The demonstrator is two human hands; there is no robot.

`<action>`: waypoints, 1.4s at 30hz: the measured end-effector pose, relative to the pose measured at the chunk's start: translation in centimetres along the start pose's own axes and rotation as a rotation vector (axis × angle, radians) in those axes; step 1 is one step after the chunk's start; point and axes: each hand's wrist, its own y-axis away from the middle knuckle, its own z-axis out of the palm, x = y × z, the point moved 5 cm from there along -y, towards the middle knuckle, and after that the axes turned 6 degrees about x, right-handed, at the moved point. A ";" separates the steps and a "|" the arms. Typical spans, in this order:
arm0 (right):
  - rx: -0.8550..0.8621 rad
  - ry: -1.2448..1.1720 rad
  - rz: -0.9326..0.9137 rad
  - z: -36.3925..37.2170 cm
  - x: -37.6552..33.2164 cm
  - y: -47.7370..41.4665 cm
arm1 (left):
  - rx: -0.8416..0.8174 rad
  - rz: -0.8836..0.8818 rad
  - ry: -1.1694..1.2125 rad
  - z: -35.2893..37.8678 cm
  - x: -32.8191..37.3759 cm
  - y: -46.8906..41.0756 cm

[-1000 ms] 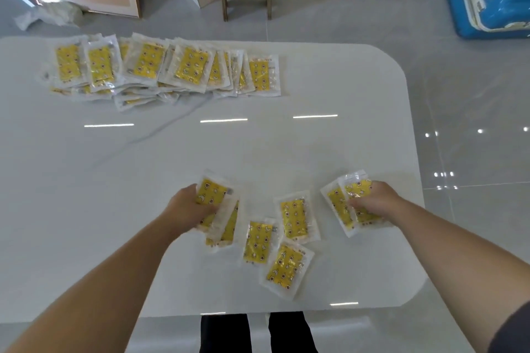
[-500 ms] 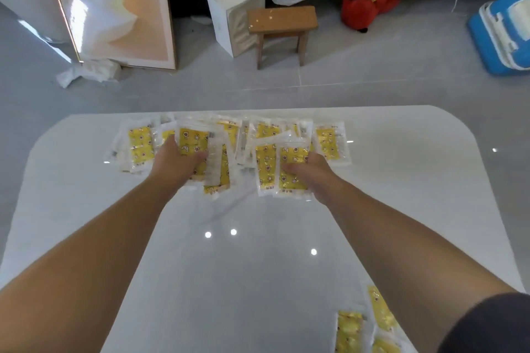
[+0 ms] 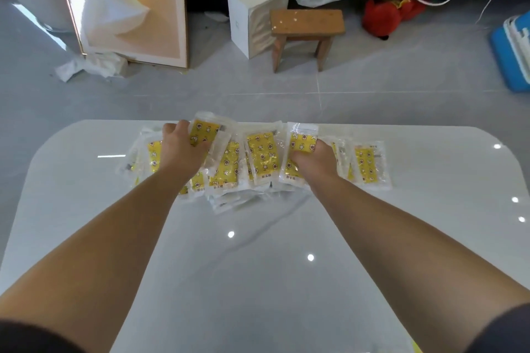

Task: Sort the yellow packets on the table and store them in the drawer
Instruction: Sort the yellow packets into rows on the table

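Note:
Several yellow packets in clear wrappers lie overlapped in a row along the far edge of the white table. My left hand is over the left part of the row, holding a yellow packet tilted up above the others. My right hand is over the right part, gripping another packet against the pile. One more packet lies flat at the right end. No drawer is in view.
Beyond the table, on the grey floor, stand a small wooden stool, a white box, a leaning framed panel, a red toy and a blue object. A yellow scrap shows at the bottom right.
Both hands carried packets from the near edge of the table to the far row and now rest on it. The view tilted up; the near packets have left the frame.

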 end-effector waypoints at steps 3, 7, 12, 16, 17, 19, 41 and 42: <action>0.022 0.016 0.013 -1.8 -0.2 -0.4 | -0.001 -0.086 0.013 -1.1 -1.3 -0.3; 0.025 0.076 0.027 -2.4 -0.1 -0.8 | 0.026 -0.175 -0.001 -1.3 -3.0 -0.2; 0.024 0.139 -0.015 -2.9 0.5 -0.6 | 0.011 -0.138 -0.081 -0.4 -3.5 0.8; 0.016 0.190 -0.058 -4.0 0.9 0.1 | 0.000 -0.058 -0.077 -0.2 -2.6 2.3; 0.008 0.194 -0.063 -4.4 1.2 0.3 | 0.017 -0.024 -0.074 -0.2 -2.0 2.9; -0.014 0.209 -0.076 -5.3 2.3 1.0 | 0.049 0.060 -0.060 0.0 -0.4 4.7; 0.026 0.603 0.503 -26.7 36.5 12.3 | -0.560 -0.099 -0.599 26.0 1.4 45.4; 0.020 0.602 0.486 -26.7 37.2 12.5 | -0.554 -0.116 -0.627 26.8 1.4 46.5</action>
